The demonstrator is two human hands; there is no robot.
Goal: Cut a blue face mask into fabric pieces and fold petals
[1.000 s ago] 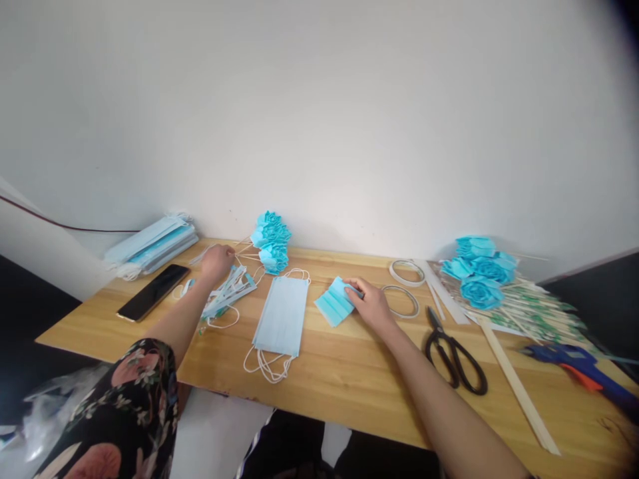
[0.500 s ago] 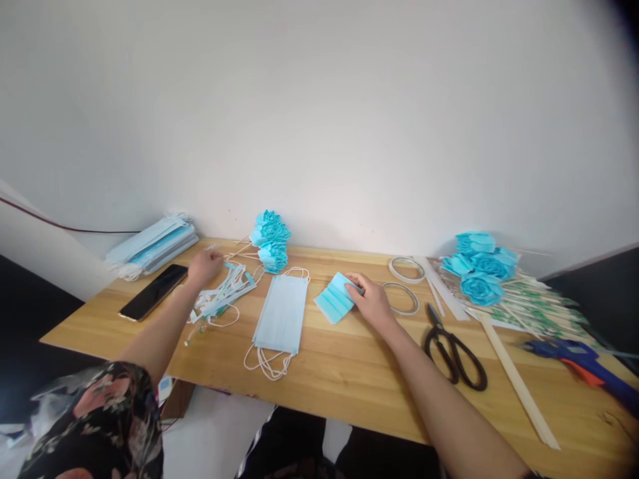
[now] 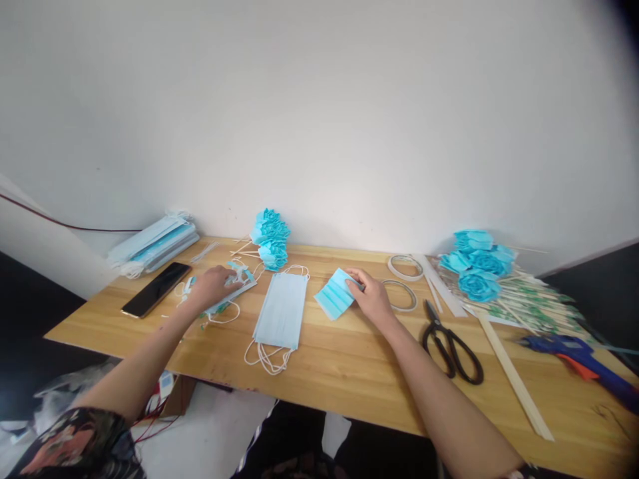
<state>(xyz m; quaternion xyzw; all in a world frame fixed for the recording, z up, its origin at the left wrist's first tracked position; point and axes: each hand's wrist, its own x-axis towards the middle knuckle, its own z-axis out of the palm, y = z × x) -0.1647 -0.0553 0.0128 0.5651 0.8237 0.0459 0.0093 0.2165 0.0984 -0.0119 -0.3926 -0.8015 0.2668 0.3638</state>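
Note:
My left hand lies palm down on a heap of cut mask strips and ear loops at the left of the wooden table, fingers curled over them. My right hand holds the right edge of a folded blue mask piece, thumb and fingers pinched on it. Between the hands lies a flat stack of blue face masks with white loops hanging toward me.
A phone and a pile of masks sit far left. Blue mask flowers stand at the back; more flowers on sticks lie right. Tape rings, black scissors, a wooden slat and a blue glue gun are to the right.
My left hand has come back from the far edge near the sticks and settled lower on the heap of strips. My right hand has stayed on the folded mask piece.

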